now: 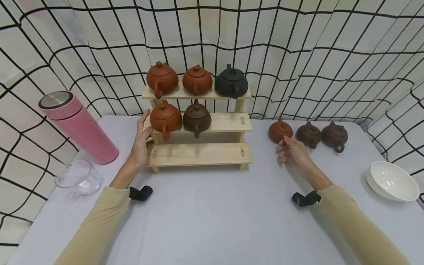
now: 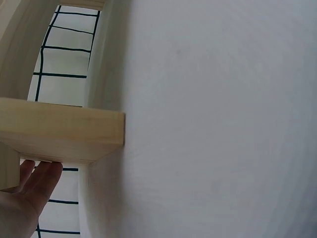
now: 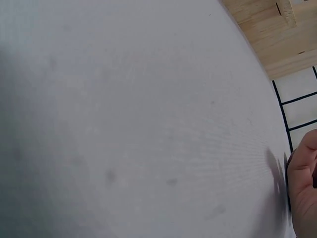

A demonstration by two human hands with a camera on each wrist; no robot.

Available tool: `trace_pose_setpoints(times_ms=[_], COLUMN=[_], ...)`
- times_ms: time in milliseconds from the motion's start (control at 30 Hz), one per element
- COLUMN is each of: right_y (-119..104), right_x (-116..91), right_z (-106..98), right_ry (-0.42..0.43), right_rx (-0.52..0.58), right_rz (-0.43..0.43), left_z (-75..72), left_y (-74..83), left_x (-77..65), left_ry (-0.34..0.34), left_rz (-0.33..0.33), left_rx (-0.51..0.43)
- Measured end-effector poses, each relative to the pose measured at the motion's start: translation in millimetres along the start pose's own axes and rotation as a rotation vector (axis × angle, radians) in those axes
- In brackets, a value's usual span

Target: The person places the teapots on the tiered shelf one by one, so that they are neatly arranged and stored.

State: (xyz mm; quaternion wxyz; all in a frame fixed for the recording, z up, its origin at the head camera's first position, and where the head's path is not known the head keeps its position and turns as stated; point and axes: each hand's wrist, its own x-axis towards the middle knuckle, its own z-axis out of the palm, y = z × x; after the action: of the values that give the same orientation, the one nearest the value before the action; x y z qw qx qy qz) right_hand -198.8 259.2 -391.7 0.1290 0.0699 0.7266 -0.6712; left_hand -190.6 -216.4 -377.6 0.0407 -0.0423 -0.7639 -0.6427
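In the head view, my right hand (image 1: 296, 154) is at the front of a small reddish-brown teapot (image 1: 280, 129) on the table. Thumb and forefinger pinch around its handle, which they mostly hide. My left hand (image 1: 139, 147) touches the left end of a three-step wooden rack (image 1: 198, 156), its fingers fairly straight along the side. In the left wrist view, those fingers (image 2: 44, 183) reach behind a board. On the rack's middle step stand an orange-brown teapot (image 1: 165, 117) and a dark brown teapot (image 1: 197, 117).
The top step bears two reddish teapots (image 1: 162, 79) (image 1: 197, 80) and a black teapot (image 1: 231, 81). Two dark brown teapots (image 1: 308, 134) (image 1: 334, 135) and a white bowl (image 1: 392, 181) are at right. A pink flask (image 1: 81, 129) and a clear glass cup (image 1: 79, 177) stand at left.
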Motion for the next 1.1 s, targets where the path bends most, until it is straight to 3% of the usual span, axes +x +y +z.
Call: trace_pose_setpoints(times_ms=[233,467,667,833,1100], right_y=[0.3,-18.5,-43.8,-61.5,-70.9], right_x=[-7.9,-25.3,-47.7,-65.1,-68.1], right_z=[0.9,9.0,26.2,50.7,83.8], right_ry=[0.025,0.003,-0.054,-0.096,-0.171], right_rx=[0.116,0.177,0.149,0.085,0.027], right_rz=[-0.047,-0.170,-0.251,-0.253,-0.247], left_z=[-0.1,-1.1,-1.3,-2.0,-0.6], left_y=[-0.5,-0.5,-0.7,-0.5,-1.0], left_x=[-1.3,-0.9,0.3,0.9,0.1], left_ry=[-0.005,-0.001,0.003,0.007,-0.002], left_rz=[0.000,0.008,-0.001,-0.010,0.002], left_rx=[0.015,0.017,0.001,-0.007,0.007])
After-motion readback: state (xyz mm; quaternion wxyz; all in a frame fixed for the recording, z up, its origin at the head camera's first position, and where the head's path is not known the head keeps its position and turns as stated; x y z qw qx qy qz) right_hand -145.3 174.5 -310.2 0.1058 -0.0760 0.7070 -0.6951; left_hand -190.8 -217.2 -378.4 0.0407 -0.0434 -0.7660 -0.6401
